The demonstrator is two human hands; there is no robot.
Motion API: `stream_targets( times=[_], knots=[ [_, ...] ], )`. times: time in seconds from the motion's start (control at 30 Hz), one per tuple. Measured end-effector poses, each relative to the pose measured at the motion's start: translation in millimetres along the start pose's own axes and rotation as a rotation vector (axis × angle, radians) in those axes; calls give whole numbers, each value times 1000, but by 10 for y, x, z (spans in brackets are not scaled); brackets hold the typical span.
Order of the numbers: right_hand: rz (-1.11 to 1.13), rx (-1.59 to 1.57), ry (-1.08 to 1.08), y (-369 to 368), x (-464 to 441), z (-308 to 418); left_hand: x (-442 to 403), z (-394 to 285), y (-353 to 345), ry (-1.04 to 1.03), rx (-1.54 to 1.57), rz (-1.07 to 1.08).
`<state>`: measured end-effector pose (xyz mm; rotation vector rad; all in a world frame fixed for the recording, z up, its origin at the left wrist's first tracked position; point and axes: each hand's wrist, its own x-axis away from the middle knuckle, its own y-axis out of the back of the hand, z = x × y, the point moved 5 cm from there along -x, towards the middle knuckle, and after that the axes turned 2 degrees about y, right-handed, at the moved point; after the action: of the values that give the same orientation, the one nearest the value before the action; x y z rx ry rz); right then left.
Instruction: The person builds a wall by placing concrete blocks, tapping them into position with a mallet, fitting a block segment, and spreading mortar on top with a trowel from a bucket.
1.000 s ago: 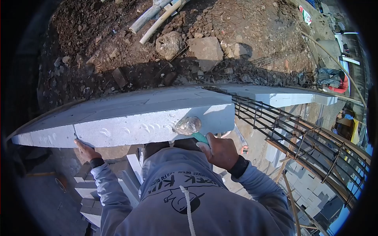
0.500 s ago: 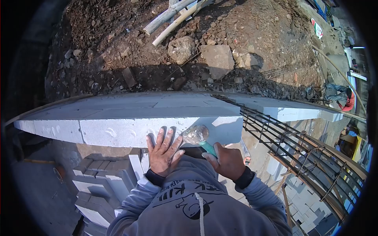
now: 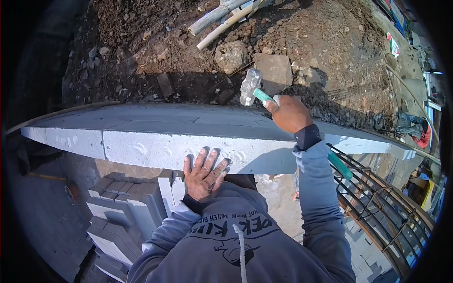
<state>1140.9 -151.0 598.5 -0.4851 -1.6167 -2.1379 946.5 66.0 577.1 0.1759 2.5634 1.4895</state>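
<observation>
My left hand (image 3: 204,177) lies flat with fingers spread on the pale top edge of a lightweight concrete block (image 3: 137,150), part of a block wall (image 3: 207,117). Round dents mark that top surface, several of them close to my fingers. My right hand (image 3: 290,114) is wrapped around the green handle of a club hammer (image 3: 251,87). Its whitish metal head is raised clear of the block, over the wall's far side. Behind my right wrist the handle is hidden, and its end shows again beyond the sleeve.
A rebar cage (image 3: 377,193) runs along the right, beside the wall. Stacked blocks (image 3: 111,207) stand below left. Past the wall lie broken soil with rocks (image 3: 232,56) and wooden poles (image 3: 231,23). A person in a red top (image 3: 423,137) is at the far right.
My right hand has lifted the club hammer off the block's top, up and outward past the wall. My left hand stays spread on the block. The view has shifted slightly.
</observation>
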Motion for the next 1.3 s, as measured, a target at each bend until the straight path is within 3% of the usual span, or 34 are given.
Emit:
stream_targets(
  times=[0.13, 0.37, 0.6, 0.7, 0.8, 0.93, 1.03, 1.3],
  knots=[
    [385, 167, 40, -468, -94, 34, 51, 26, -6, -1, 16, 16],
    [242, 119, -47, -265, 69, -40, 49, 36, -28, 12, 43, 12],
    [-435, -195, 81, 170, 876, 124, 42, 33, -19, -12, 6, -33],
    [-475, -567, 119, 189, 1440, 236, 34, 30, -15, -11, -3, -20],
    [-481, -710, 235, -57, 1839, 202, 24, 24, -17, -7, 5, -30],
    [-229, -588, 88, -605, 2111, 19, 34, 12, -18, -22, 10, -36],
    [-229, -428, 76, -852, 2091, 18, 46, 13, -23, -51, -15, -49],
    [-275, -643, 111, -704, 2117, 61, 70, 43, -43, -48, -37, -50]
  ],
)
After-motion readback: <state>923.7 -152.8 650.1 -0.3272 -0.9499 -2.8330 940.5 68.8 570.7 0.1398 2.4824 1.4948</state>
